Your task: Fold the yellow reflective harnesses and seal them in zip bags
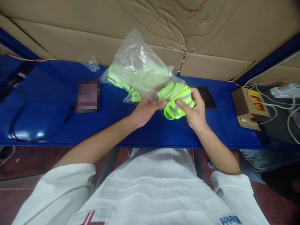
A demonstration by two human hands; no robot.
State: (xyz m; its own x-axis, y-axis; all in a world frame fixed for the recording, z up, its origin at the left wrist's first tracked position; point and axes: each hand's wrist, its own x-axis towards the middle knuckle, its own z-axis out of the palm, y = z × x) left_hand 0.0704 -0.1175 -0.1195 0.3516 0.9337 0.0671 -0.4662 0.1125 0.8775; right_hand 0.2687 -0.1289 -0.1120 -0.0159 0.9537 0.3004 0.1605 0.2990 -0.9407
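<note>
The folded yellow-green vest (176, 100) lies over the middle of the blue table (47, 106), its long axis running from near right to far left, with its far end already inside the clear plastic bag (138, 62). The right hand (195, 111) pinches the vest's near end between thumb and fingers. The left hand (146, 109) grips the bag's open edge just beside it.

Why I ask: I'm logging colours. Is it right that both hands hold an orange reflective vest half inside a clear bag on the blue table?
Not quite: the head view shows the vest is neon yellow-green, not orange. Both the left hand and right hand hold it, half inside the clear bag, on the blue table.
</note>
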